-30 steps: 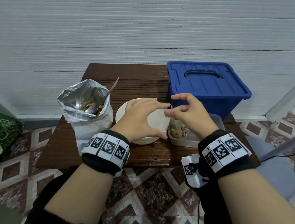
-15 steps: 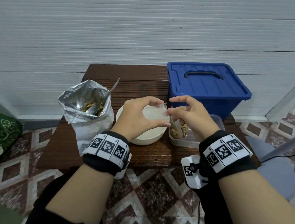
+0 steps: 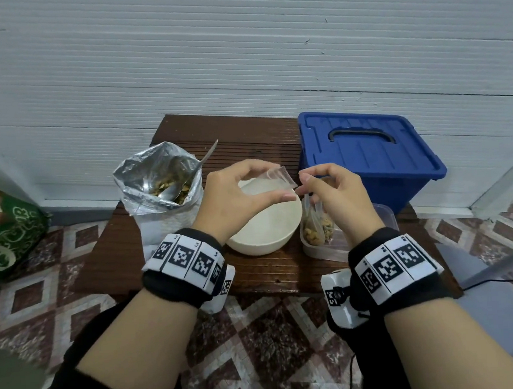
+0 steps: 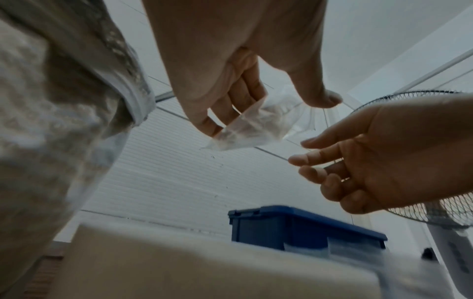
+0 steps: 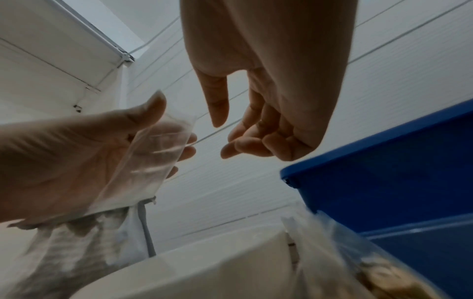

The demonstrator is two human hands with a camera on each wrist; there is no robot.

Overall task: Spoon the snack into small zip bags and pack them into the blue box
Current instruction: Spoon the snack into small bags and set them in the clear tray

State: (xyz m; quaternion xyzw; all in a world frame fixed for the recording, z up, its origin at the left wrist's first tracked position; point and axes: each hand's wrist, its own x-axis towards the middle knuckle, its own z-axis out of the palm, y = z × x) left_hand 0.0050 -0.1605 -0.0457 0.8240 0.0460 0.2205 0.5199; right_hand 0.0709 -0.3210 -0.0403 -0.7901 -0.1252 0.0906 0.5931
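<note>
My left hand (image 3: 277, 182) pinches a small empty clear zip bag (image 3: 283, 176) between thumb and fingers, above the white bowl (image 3: 267, 233). In the left wrist view the bag (image 4: 253, 129) hangs crumpled from that hand (image 4: 266, 112). My right hand (image 3: 305, 184) hovers just right of the bag with fingers loosely curled; the right wrist view shows a gap between this hand (image 5: 221, 139) and the bag (image 5: 158, 153). The open foil snack bag (image 3: 162, 183) with a spoon (image 3: 198, 168) in it stands at the left. The blue box (image 3: 365, 155) sits at the back right, lid on.
A clear tub (image 3: 382, 215) holding filled zip bags (image 3: 316, 232) sits right of the bowl, in front of the blue box. A green bag (image 3: 3, 232) lies on the tiled floor at left. A fan (image 4: 435, 202) stands at right.
Both hands have risen above the bowl with the empty zip bag. The right hand's fingers, at the bag's edge before, now stand slightly apart from it.
</note>
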